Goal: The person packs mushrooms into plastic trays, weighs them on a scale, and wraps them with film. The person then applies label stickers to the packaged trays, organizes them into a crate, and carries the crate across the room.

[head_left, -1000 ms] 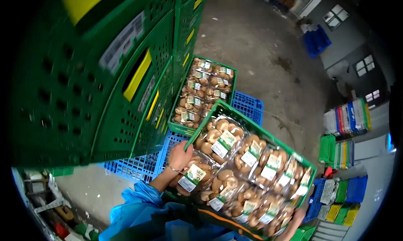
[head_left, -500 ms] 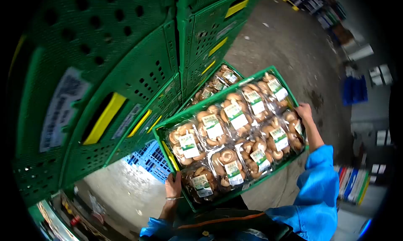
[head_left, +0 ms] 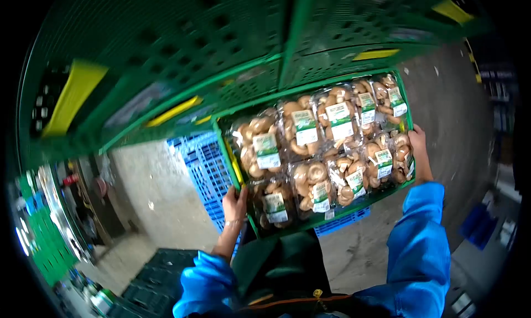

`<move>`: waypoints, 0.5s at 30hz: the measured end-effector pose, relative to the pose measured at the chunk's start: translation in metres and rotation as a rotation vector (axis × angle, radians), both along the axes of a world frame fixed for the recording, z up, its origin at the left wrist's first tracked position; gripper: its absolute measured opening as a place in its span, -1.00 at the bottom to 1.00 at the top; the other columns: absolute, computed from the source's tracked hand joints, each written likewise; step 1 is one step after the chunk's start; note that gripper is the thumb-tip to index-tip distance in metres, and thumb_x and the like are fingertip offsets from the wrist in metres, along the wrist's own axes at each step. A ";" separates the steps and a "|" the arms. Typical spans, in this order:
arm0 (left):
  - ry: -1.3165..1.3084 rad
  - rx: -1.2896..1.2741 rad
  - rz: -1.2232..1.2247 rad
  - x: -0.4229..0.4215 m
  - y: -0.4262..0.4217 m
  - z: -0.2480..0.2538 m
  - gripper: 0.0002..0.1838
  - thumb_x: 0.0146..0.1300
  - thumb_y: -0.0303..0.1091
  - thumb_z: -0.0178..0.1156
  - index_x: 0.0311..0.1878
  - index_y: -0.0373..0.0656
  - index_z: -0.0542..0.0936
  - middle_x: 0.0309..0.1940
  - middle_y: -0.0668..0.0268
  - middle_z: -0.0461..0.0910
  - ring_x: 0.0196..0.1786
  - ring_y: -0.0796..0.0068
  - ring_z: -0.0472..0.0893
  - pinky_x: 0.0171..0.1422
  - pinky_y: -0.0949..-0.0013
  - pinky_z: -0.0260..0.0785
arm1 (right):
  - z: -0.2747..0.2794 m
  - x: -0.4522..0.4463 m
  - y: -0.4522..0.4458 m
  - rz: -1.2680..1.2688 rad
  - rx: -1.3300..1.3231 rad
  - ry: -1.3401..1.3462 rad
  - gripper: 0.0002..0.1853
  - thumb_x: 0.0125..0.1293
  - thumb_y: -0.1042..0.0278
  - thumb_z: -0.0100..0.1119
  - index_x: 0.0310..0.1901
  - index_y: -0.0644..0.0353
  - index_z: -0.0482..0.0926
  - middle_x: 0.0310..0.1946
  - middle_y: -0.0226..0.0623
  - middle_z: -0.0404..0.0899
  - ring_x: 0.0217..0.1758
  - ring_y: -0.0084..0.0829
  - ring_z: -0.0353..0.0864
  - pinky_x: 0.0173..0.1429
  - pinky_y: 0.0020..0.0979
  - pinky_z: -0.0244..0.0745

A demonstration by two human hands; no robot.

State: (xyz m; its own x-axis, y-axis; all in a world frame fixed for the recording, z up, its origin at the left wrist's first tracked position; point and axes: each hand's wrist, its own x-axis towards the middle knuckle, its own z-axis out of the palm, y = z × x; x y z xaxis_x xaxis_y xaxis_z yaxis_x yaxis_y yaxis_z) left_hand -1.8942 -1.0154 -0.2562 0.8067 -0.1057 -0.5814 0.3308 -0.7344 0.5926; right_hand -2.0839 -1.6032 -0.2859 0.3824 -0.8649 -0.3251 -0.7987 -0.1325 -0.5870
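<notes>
A green crate [head_left: 224, 146] holds two rows of clear packs of brown mushrooms [head_left: 315, 174] with white and green labels. My left hand [head_left: 234, 205] grips the crate's left end near its lower corner, beside a yellow handle strip. At the right end, my right hand [head_left: 417, 141] is closed on the rim. The crate is tilted a little, its right end higher in view, and its far side is close to the stacked green crates [head_left: 243, 80].
Blue pallets [head_left: 207, 171] lie on the floor under and beside the held crate. Dark green crates [head_left: 160, 276] are at the lower left, near shelving with assorted items [head_left: 66, 207]. A blue bin [head_left: 479, 225] stands at the right.
The view has turned, and the stacked crates now stretch across the top. The held crate has swung round to lie alongside them. Both hands still hold it; the other mushroom crate is no longer visible.
</notes>
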 end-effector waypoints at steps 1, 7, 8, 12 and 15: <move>-0.117 -0.050 0.031 -0.017 0.002 -0.015 -0.72 0.13 -0.23 0.20 -0.26 -0.27 0.49 -0.55 0.14 0.44 -0.48 0.27 0.39 -0.36 0.28 0.27 | 0.006 -0.006 0.005 0.079 0.026 -0.143 -0.60 0.11 0.43 0.01 0.03 0.28 0.48 -0.16 -0.16 0.57 -0.11 -0.41 0.50 0.02 -0.41 0.35; -0.331 -0.161 0.113 -0.111 -0.026 -0.033 -0.50 0.14 -0.35 0.11 0.16 -0.29 0.33 0.00 -0.08 0.33 -0.05 -0.07 0.37 0.09 0.08 0.22 | 0.049 -0.091 0.118 -0.212 -0.055 -0.199 -0.42 0.34 0.09 -0.18 0.30 0.25 0.14 0.31 -0.02 0.10 0.30 -0.13 0.20 0.31 -0.30 0.14; -0.324 -0.193 0.092 -0.111 -0.025 -0.027 -0.43 0.08 -0.35 0.14 0.18 -0.29 0.28 0.00 -0.08 0.32 -0.03 -0.09 0.38 0.09 0.08 0.24 | 0.018 -0.122 0.106 -0.168 0.021 -0.307 -0.41 0.35 0.04 -0.21 0.32 0.18 0.13 0.32 -0.05 0.09 0.31 -0.12 0.18 0.31 -0.28 0.14; -0.175 -0.364 -0.011 -0.090 -0.036 -0.007 -0.44 0.02 -0.35 0.16 0.13 -0.27 0.33 -0.02 -0.04 0.33 0.03 -0.04 0.38 0.10 0.16 0.30 | 0.043 -0.023 0.169 -0.542 -0.211 0.299 -0.23 0.21 -0.33 -0.26 0.37 -0.08 -0.01 0.38 -0.07 -0.23 0.41 -0.11 -0.09 0.32 -0.04 0.00; -0.162 -0.398 -0.039 -0.076 -0.024 -0.004 -0.46 -0.08 -0.36 0.18 0.05 -0.29 0.39 -0.07 0.05 0.37 0.00 0.03 0.41 0.07 0.20 0.34 | 0.027 -0.037 0.151 -0.522 -0.167 0.416 -0.06 0.07 -0.53 -0.25 0.40 -0.15 -0.12 0.41 -0.01 -0.47 0.44 -0.07 -0.16 0.31 0.01 -0.01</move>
